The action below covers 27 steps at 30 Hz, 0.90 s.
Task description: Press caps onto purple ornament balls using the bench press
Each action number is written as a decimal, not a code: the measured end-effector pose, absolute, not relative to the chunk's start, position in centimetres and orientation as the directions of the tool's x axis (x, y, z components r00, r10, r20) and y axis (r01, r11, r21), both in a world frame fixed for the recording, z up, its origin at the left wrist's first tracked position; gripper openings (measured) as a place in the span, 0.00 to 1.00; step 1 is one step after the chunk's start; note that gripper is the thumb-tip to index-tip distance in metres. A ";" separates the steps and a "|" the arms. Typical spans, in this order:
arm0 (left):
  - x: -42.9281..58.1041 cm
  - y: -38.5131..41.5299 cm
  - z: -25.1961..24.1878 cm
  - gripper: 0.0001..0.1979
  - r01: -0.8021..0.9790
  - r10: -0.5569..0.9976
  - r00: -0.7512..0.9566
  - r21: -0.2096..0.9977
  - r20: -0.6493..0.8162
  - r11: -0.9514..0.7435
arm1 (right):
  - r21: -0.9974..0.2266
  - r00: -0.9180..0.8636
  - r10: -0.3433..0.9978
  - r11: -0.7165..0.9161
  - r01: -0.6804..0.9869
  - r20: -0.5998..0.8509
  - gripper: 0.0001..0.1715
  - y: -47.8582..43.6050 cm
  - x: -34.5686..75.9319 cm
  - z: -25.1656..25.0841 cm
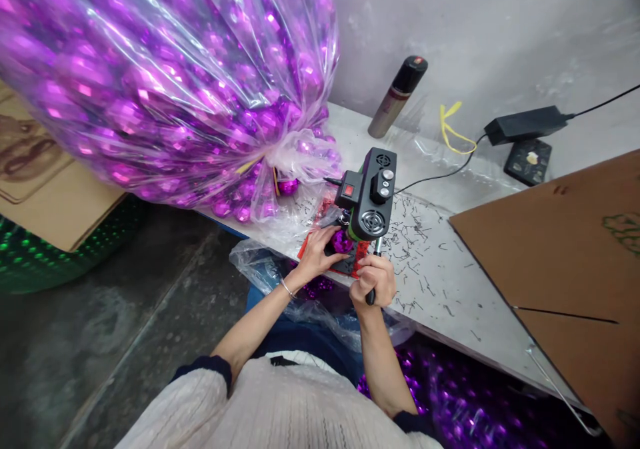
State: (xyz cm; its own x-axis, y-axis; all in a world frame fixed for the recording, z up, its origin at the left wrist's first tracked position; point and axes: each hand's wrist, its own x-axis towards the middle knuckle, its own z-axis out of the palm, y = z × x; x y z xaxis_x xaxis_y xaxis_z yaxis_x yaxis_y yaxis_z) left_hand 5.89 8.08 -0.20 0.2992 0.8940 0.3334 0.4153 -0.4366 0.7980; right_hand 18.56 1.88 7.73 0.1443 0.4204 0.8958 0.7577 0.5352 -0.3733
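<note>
Left hand point(316, 252) is cupped round one purple ball point(342, 240), fingers wrapped on its 9 o'clock side, holding it under the head of the small black press point(371, 192). Right hand point(374, 281) is a closed fist clamped on the lever point(379, 244) at the press's 6 o'clock. The ball sits on the red mat point(306, 250) near the table's point(450, 289) front edge.

My read on doing it well:
- centre the ball's neck under the head, left fingertips out of the stroke path
- pull the lever straight and smooth, no side load, since the shell looks thin
- steady the ball, don't squeeze it

Counts:
- press: 1, lever: 1
- ball in hand: 1
- tied bag of balls point(165, 82) at 10 o'clock: 1, balls inside too many to count
- loose bag of balls point(450, 396) at 5 o'clock under the table: 1
- spray can point(397, 97) at 12 o'clock: 1
- power brick point(525, 124) at 2 o'clock: 1
- cardboard sheet point(565, 269) at 3 o'clock: 1
- metal clips point(415, 236) scattered on the table: too many to count
</note>
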 end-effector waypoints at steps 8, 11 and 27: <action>5.9 8.2 -0.1 0.34 0.406 0.892 0.306 0.802 0.331 -0.437 | -0.367 0.158 0.396 0.535 0.761 0.905 0.16 2.3 18.5 6.7; 5.9 8.3 -0.2 0.33 0.392 0.886 0.309 0.802 0.345 -0.450 | -0.369 0.156 0.392 0.557 0.744 0.906 0.16 2.5 18.4 6.6; 5.5 8.2 -0.5 0.34 0.401 0.827 0.325 0.726 0.458 -0.559 | -0.436 0.191 0.471 0.490 0.755 0.861 0.16 2.5 18.1 11.4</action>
State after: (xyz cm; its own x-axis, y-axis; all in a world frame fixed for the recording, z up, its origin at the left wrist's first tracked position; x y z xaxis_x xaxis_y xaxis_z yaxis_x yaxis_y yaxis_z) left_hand 5.51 8.20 -0.54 0.3247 0.8273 0.4584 0.4006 -0.5594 0.7257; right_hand 18.11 2.48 11.37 0.1914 0.4708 0.8612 0.7551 0.4900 -0.4356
